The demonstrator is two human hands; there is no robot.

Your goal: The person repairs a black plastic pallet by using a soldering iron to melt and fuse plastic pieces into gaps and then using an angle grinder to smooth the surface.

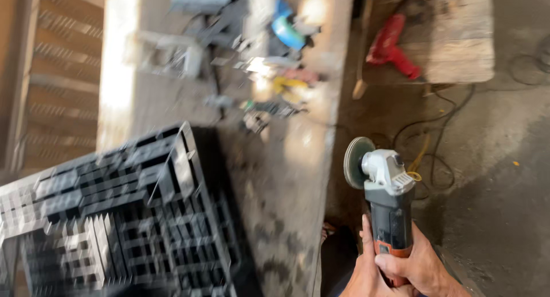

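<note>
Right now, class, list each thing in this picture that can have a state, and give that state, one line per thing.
Grinder: held upright off the bench, disc up; spinning or not cannot be told.
Left hand: wrapped round the grinder's handle.
Right hand: gripping the same handle.
Crate: resting on the bench, blurred.
Bench: cluttered with tools at the far end.
Red tool: lying unused on a wooden board.
Cable: loose on the floor.
</note>
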